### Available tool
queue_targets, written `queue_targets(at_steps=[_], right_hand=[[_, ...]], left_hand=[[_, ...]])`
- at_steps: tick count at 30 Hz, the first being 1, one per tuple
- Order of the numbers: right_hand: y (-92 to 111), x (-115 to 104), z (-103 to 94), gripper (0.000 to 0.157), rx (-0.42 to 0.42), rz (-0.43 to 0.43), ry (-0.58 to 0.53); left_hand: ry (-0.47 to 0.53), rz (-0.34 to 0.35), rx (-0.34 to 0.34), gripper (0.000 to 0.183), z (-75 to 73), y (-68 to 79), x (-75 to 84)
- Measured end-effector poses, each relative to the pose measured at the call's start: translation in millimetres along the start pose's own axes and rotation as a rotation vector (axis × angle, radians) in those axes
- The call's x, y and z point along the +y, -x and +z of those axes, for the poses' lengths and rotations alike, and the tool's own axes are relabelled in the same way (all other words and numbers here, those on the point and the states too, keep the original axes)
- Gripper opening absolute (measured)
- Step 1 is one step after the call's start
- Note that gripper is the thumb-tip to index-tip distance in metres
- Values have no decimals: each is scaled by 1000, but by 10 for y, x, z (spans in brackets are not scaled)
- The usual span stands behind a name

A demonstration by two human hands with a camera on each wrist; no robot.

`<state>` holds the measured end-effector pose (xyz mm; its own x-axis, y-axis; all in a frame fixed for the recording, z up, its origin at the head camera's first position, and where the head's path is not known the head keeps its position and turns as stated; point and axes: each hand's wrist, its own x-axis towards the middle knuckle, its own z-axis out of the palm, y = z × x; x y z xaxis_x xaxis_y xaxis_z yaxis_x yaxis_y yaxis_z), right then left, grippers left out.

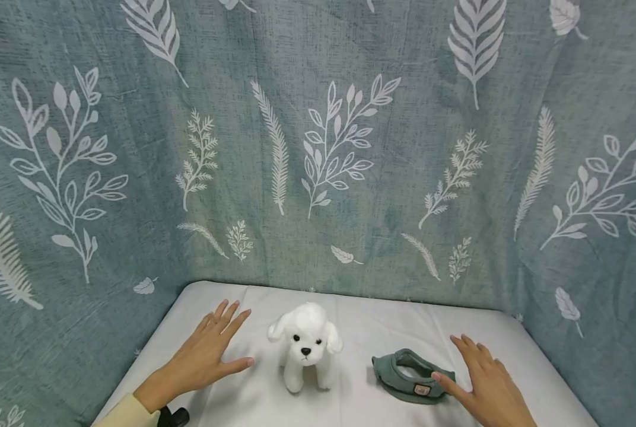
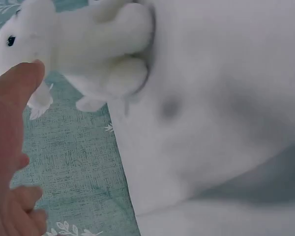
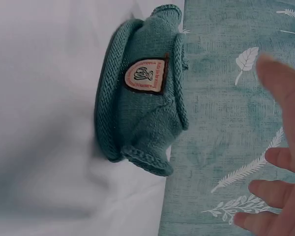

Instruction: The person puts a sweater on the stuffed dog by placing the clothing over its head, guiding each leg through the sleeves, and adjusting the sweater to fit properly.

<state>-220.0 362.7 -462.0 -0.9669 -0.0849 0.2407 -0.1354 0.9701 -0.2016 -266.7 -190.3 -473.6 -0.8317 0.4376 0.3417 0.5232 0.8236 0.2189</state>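
Observation:
A white plush dog (image 1: 305, 341) stands upright on the white table, facing the head camera. To its right lies a small green knitted sweater (image 1: 403, 382) with rolled edges and a stitched patch, its neck or body opening facing up. My left hand (image 1: 203, 356) hovers left of the dog with fingers spread, holding nothing. Near the sweater's right side is my right hand (image 1: 483, 382), fingers extended and thumb apart. In the head view that thumb overlaps the sweater's edge; the right wrist view shows the knitted sweater (image 3: 142, 88) apart from the hand.
A white cloth (image 1: 254, 409) covers the table. Blue-green curtains (image 1: 350, 178) with white leaf prints hang behind and on both sides. A black object (image 1: 176, 417) shows by the left wrist, below a pale yellow sleeve (image 1: 131, 412).

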Motion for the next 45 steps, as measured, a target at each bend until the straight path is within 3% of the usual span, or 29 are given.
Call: queue_targets(at_steps=[3,6,12,19,28,37,45], right_hand=[[6,-15,3,104,-40,35,-17],[9,-33,1,107,-95,84,-39],[-7,-61,6,98,-163,155,-96],[53,-31,111,74,-174,162,-185],[87,2,257,68,-170,202,-270],[124,-40,289,62,-150,252,-362],[152,-69,348,58,-137,264,-404]], left_hand=[[177,-24,-65,88,5,-10,13],[272,-64,-98,84,12,-28,26],[317,-77,-102,57,38,-67,28],[386,-30,-138,29,163,-89,65],[496,45,-139,16,305,-139,203],[577,84,-198,18,428,-225,416],[606,140,-201,14,560,-272,595]])
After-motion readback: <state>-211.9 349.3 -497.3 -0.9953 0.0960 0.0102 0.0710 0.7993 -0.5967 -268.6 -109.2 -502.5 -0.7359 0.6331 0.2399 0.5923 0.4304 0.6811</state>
